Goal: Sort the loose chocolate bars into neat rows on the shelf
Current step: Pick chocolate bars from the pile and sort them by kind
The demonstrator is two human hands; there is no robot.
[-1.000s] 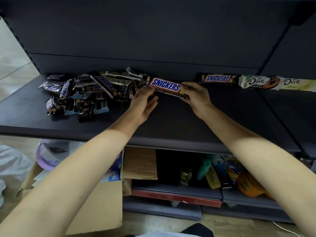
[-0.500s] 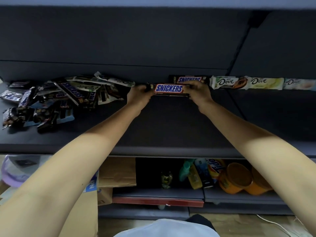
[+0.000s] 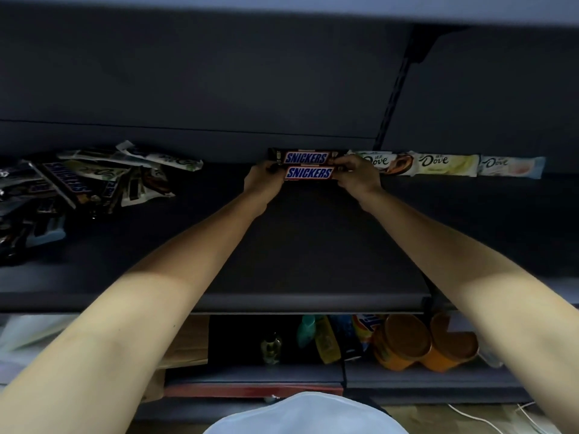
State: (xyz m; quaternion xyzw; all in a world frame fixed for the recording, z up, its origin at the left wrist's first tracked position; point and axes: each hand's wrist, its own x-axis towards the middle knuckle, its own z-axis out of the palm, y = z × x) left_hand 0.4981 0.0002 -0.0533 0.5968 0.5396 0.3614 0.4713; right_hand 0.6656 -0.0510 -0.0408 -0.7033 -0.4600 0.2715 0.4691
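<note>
We hold the bar (image 3: 308, 173) by its ends: our left hand (image 3: 264, 180) pinches one end and our right hand (image 3: 357, 177) pinches the other. It lies between our hands, just in front of the back Snickers (image 3: 305, 158). If we push too hard, we could bump that one, or the Dove bars (image 3: 438, 164) beside our right hand, out of line. A moment ago the bar was further left; now the two line up.

The left hand (image 3: 264, 180) and right hand (image 3: 357, 177) hide the ends of the front Snickers bar (image 3: 308, 173); the loose pile (image 3: 78, 186) runs off the left edge.
</note>
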